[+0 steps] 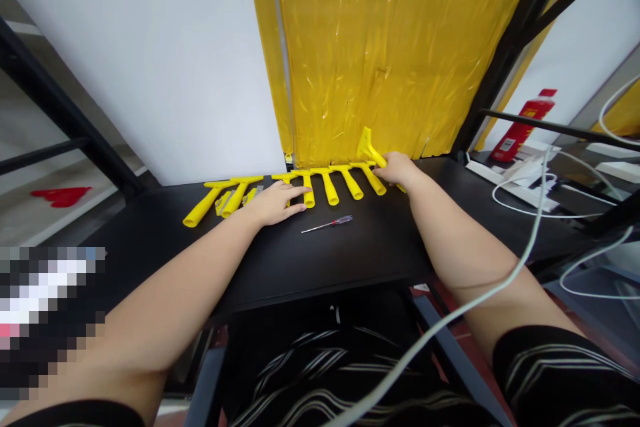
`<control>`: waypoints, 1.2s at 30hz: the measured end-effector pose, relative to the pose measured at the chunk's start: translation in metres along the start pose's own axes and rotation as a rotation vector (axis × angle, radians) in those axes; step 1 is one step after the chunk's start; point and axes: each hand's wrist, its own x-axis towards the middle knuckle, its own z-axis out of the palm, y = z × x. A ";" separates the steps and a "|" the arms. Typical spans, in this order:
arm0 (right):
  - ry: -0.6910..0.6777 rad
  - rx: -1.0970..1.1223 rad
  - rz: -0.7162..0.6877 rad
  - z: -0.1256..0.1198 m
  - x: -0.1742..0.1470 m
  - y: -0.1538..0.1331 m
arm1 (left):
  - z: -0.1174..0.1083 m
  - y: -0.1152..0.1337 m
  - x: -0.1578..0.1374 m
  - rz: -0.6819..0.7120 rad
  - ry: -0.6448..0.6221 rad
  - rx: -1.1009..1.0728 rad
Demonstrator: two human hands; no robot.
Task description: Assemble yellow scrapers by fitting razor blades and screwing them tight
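Note:
Several yellow T-shaped plastic scraper handles [330, 188] lie in a row along the back of the black table, their hollow round ends towards me. My right hand [399, 170] is closed on another yellow scraper handle [371, 149], held tilted up above the right end of the row. Over the middle-left of the row rests my left hand [277, 203]; its fingers are apart beside one handle, and whether they touch it I cannot tell. Small yellow and grey pieces [223, 202] lie among the left handles, partly hidden. A screwdriver [327, 223] with a clear purplish grip lies in front of the row.
Behind the table [300, 267] hang a yellow plastic strip curtain [390, 53] and a white panel [165, 60]. Black frame posts stand on both sides. At right are a red bottle [524, 125] and white cables; one cable [450, 313] crosses in front of my right arm.

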 end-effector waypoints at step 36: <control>-0.126 -0.091 -0.023 0.014 -0.003 -0.006 | -0.004 -0.002 -0.002 -0.008 -0.014 -0.017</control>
